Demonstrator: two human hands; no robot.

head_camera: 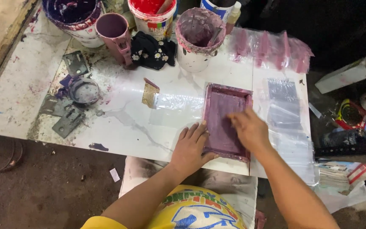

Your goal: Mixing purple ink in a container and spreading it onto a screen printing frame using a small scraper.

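A small purple-stained screen frame (224,106) lies flat on the white table (128,127) near its front edge. My left hand (190,146) rests on the frame's left rail, fingers spread and pressing down. On the mesh inside the frame lies my right hand (247,127), fingers bent; whether it holds something is hidden. A clear plastic sheet (172,106) lies under and to the left of the frame.
Paint tubs stand along the back: a purple one (75,17), a red one (152,15) and a pink-stained cup (198,38). A mauve mug (114,32), a dark floral cloth (153,51), metal hinges (68,121) and clear bags (286,114) lie around.
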